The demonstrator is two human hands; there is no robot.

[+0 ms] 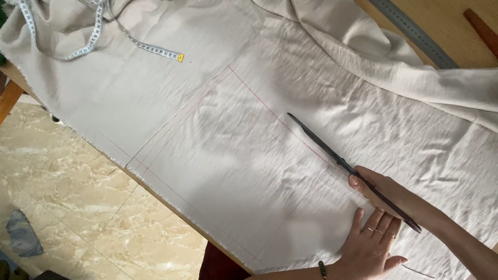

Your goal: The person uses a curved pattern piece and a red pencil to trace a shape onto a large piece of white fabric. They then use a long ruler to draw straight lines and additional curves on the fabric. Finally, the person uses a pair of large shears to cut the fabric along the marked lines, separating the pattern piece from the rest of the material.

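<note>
We see no packages, labels, signs or screens here.
</note>
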